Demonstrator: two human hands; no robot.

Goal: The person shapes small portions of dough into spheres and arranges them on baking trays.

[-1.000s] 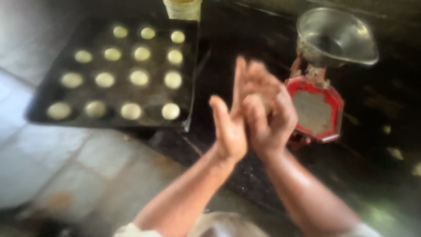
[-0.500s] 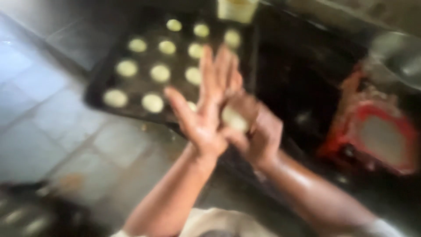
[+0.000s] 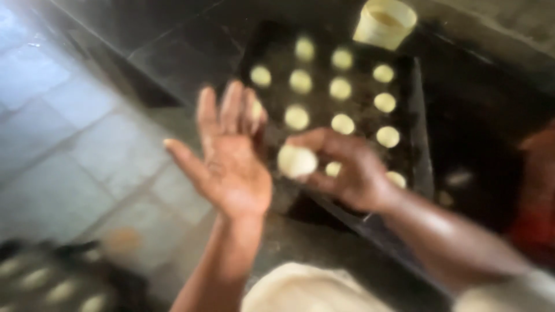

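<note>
My right hand [image 3: 350, 170] pinches a pale round dough ball [image 3: 296, 160] between its fingertips, just above the near-left corner of a dark baking tray [image 3: 420, 167]. My left hand [image 3: 228, 156] is held up beside it, palm open and fingers spread, holding nothing. The tray carries several pale dough rounds [image 3: 342, 89] set in rows. The picture is blurred by motion.
A pale cup [image 3: 384, 22] stands at the tray's far edge. A red object [image 3: 537, 196] is at the right margin. A grey tiled floor [image 3: 75, 150] lies to the left, and another dark tray with pale rounds [image 3: 46, 286] shows at the bottom left.
My palms were pressed together around the dough; now they have parted. The right hand keeps the ball in its fingertips near the tray, the left is open. The view swung left.
</note>
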